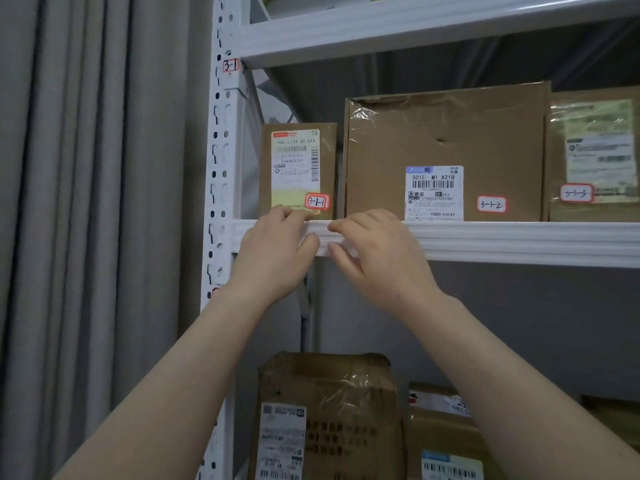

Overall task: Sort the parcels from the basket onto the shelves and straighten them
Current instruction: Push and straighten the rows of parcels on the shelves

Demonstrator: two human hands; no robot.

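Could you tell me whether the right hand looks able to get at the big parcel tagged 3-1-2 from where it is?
Probably yes. The right hand rests on the shelf's front rail, just below the 3-1-2 parcel, whose front face stands uncovered at the shelf edge with nothing between.

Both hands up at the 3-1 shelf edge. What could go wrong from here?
1. The small parcel 3-1-1 stands upright and narrow at the shelf's front edge; a nudge from the left hand at its base might tip it off.
2. Its red-bordered tag sits just above those fingers and could get rubbed loose.
3. The right hand holds nothing, so nothing steadies the big parcel 3-1-2 alongside.
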